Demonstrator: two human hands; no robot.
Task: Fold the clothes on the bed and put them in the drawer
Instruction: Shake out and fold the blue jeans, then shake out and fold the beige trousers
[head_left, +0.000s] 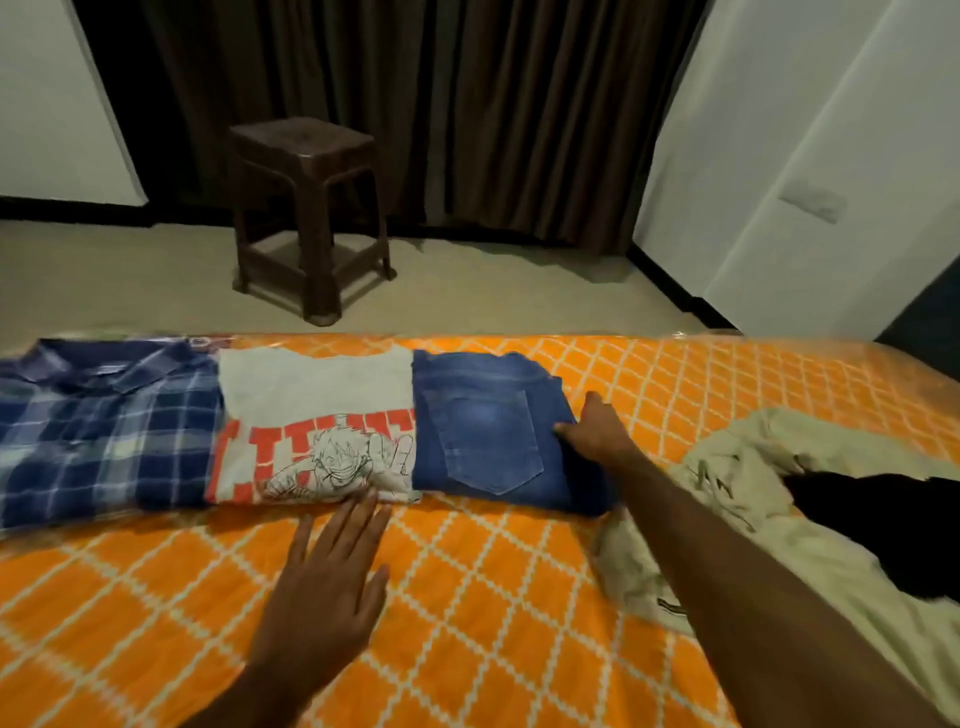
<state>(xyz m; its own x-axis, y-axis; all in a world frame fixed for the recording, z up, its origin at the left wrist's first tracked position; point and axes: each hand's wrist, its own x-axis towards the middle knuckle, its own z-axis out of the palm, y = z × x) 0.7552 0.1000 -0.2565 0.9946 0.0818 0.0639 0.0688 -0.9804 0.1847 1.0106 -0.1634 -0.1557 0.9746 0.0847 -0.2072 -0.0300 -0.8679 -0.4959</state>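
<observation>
Head view: three folded garments lie in a row along the far edge of the orange bed (467, 597): plaid shirt (104, 431), grey printed T-shirt (317, 426), jeans (493, 431). The left hand (327, 587) lies flat, fingers straight, fingertips at the T-shirt's near edge. The right hand (597, 431) presses the jeans' right edge; whether it grips cannot be told. Unfolded pale and black clothes (779, 493) are heaped at right. A brown plastic stool (306, 208) stands before dark curtains (467, 104).

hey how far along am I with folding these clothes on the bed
Done: the plaid shirt, the printed T-shirt and the jeans lie folded in a row. In hand: your right hand rests on the jeans' edge, your left hand is flat on the bedsheet. Left: the pale garment and a black one are still crumpled, and no drawer is in view.
</observation>
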